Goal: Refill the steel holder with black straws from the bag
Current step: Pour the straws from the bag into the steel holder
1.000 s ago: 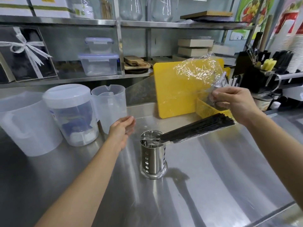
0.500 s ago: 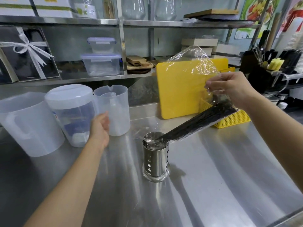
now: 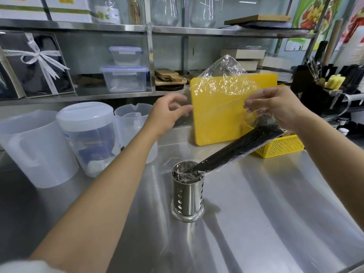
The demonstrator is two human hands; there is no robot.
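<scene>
1. While right hand [image 3: 279, 109] pinches bag [image 3: 222, 89] up top, black straws [image 3: 236, 148] slant w/ tips in steel holder [image 3: 187, 196]; pouring step;
2. left hand [image 3: 165, 119] holds nothing, fingers loosely apart; next, prob.: grip bag, tip steeper.

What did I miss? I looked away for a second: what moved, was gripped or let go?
The left hand rose from beside the holder and reached right toward the bag, fingers spread, gripping nothing yet. The right hand lifted the bag's top, so the straws slant more steeply. Unchanged: the right hand's pinch on the bag, the straws' lower ends in the holder, the holder's spot.
</scene>
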